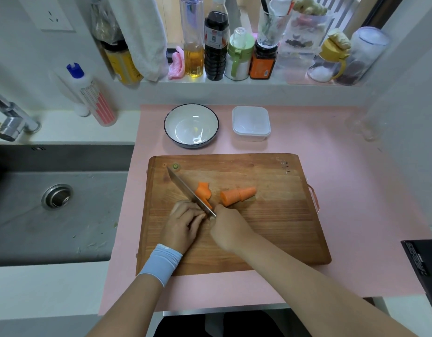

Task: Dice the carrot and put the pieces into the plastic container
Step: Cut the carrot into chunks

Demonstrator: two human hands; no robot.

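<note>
Carrot slab (203,193) lay flat on the wooden cutting board (271,227), tapered stub (237,196) just right of it, both matte orange. Your left hand (183,227) pinned the slab, fingers curled; right hand (228,229) clamped the knife (186,188) handle. Best bet was knuckles against the steel blade, even strips first. Translucent plastic container (251,122) sat empty behind the board

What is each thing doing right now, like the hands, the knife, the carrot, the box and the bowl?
Left hand: fingers curled, holding the cut carrot piece by the blade.
Right hand: grips the knife handle.
Knife: blade down on the carrot, tip pointing away.
Cut carrot piece: partly sliced, on the cutting board.
Carrot chunk: lying apart, untouched, not diced.
Plastic container: upright, no carrot inside.
Bowl: upright, nearly empty.
</note>
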